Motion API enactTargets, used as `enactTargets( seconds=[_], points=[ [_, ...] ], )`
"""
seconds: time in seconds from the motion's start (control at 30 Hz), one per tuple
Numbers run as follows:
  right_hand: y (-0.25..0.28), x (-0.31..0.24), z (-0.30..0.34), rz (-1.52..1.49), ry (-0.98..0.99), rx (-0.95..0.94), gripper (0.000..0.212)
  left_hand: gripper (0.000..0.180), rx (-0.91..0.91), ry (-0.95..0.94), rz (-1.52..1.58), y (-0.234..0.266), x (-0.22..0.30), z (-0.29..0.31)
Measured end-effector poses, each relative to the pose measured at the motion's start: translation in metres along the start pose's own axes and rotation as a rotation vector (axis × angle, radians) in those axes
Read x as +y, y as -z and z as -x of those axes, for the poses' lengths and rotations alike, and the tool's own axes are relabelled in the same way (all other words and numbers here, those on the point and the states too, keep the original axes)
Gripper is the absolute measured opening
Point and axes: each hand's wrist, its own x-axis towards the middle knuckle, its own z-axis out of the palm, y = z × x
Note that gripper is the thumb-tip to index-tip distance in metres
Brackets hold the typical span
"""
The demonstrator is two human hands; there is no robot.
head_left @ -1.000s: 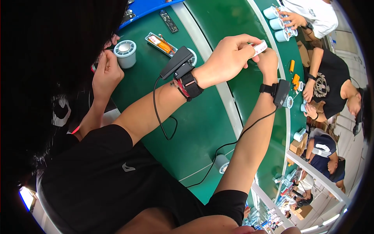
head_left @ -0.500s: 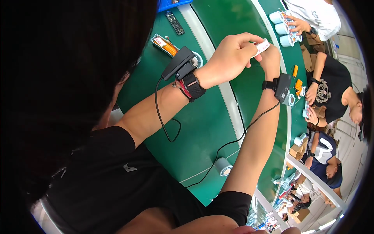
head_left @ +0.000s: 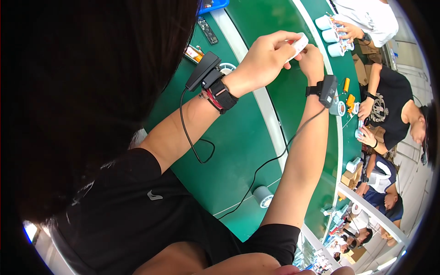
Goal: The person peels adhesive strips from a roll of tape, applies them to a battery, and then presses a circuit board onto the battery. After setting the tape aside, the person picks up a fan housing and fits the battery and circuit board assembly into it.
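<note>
My left hand [head_left: 266, 59] pinches a small white piece [head_left: 300, 44] with a rounded end between thumb and fingers. It looks like a flat plastic part, held tilted above the green work surface. My right hand [head_left: 313, 62] is curled against the piece's right side. Its fingertips are mostly hidden, so I cannot make out what they grip. Both wrists carry a black strapped device, one on the left [head_left: 205, 72] and one on the right [head_left: 328, 91], with black cables trailing over the table.
On the green table [head_left: 229, 169] stands a pale blue cylinder [head_left: 263, 196]. A circuit board [head_left: 207, 30], a blue bin [head_left: 214, 4], a white ring-ended part [head_left: 227, 68] and a box of orange parts [head_left: 194, 54] lie near my left arm. Opposite, co-workers handle pale blue cylinders [head_left: 337, 49].
Both hands have shifted slightly up and left with the white piece, which is turned so that its printed face shows less. My left forearm has moved a little too.
</note>
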Motion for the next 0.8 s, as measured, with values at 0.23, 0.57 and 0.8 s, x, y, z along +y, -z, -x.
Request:
enactTargets(
  seconds=[0.23, 0.57, 0.8],
  points=[
    [0.074, -0.052, 0.1, -0.212, 0.169, 0.552, 0.018, 0.047, -0.249, -0.07, -0.12, -0.018, 0.012, 0.01],
    [0.054, -0.075, 0.246, -1.67, -0.163, 0.556, 0.017, 0.054, -0.677, -0.088, -0.028, -0.044, -0.009, 0.04],
    [0.018, -0.098, 0.26, -1.586, -0.229, 0.717, 0.024, 0.051, -0.622, 0.016, 0.054, -0.048, -0.007, 0.047]
  ],
)
